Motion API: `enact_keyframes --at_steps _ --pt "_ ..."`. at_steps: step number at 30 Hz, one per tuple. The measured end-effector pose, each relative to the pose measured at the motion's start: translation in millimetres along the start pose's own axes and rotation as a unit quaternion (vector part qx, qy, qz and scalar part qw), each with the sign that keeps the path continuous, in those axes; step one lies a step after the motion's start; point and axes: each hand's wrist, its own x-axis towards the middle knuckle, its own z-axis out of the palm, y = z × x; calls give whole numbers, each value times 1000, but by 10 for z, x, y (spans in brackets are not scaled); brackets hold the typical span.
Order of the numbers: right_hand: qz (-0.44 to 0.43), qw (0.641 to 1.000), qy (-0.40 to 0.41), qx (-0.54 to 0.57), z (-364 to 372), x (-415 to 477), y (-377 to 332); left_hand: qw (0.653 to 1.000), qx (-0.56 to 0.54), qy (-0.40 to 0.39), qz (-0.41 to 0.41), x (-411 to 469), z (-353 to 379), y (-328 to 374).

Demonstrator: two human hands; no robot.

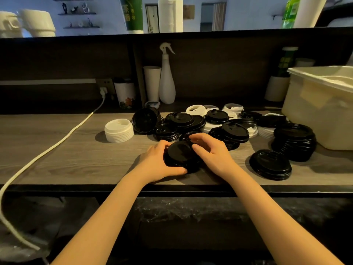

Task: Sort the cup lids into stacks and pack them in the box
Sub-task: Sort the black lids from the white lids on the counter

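Note:
A small stack of black lids (180, 156) sits on the wooden counter near its front edge. My left hand (158, 163) grips its left side, thumb curled under the front rim. My right hand (210, 152) grips its right side, fingers curled over the far rim. Behind them lies a loose heap of black and white lids (210, 121). A neat stack of white lids (118, 130) stands to the left, a tall black stack (294, 142) to the right, and a low black stack (270, 164) in front of it. The cream plastic box (321, 104) stands at the far right.
A white cable (63, 139) runs across the counter's left part from a wall socket. A white spray bottle (167, 83) and paper cups (125, 94) stand against the back panel. The counter's front edge (76, 185) is just below my wrists.

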Motion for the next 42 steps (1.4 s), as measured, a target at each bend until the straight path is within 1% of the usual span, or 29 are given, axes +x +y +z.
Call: enact_keyframes --at_steps 2,4,5,7,9,12,13,15,18,22,25,29,31,33,34,36,39,42 --pt "-13 997 77 -7 -113 -15 19 1000 -16 -5 2 23 -16 30" --pt "-10 990 137 -35 -267 4 48 998 -59 33 7 87 -89 76" --pt "-5 985 157 -68 -357 35 69 996 -56 66 10 156 -141 107" --pt "15 971 180 -159 -533 132 137 993 2 113 18 360 -268 209" --pt "62 954 179 -234 -665 230 217 991 56 116 34 610 -370 339" --pt "172 927 141 -303 -751 316 314 990 112 82 34 1014 -428 474" --pt "202 921 121 -312 -760 336 333 990 125 68 20 1131 -440 494" --pt "241 919 81 -300 -767 375 357 987 158 32 -16 1320 -448 502" --pt "253 926 56 -275 -744 409 375 984 173 1 -46 1493 -412 461" --pt "245 934 73 -248 -716 424 389 983 169 -17 -63 1589 -316 447" --pt "239 939 89 -230 -717 418 388 985 163 -11 -55 1608 -254 463" --pt "207 948 123 -206 -724 378 335 987 150 44 -27 1600 -229 456" --pt "168 961 139 -171 -712 344 269 987 132 89 3 1551 -283 473" --pt "116 976 140 -120 -670 293 179 987 82 133 31 1434 -382 501" --pt "92 984 127 -89 -635 261 124 987 45 152 38 1344 -439 509" --pt "58 995 73 -36 -523 186 27 981 -23 186 45 1120 -547 485" --pt "15 999 -13 -46 -310 101 -53 973 -70 215 43 752 -622 343" --pt "-6 995 -77 -55 -154 103 -96 971 -113 210 28 482 -583 173"
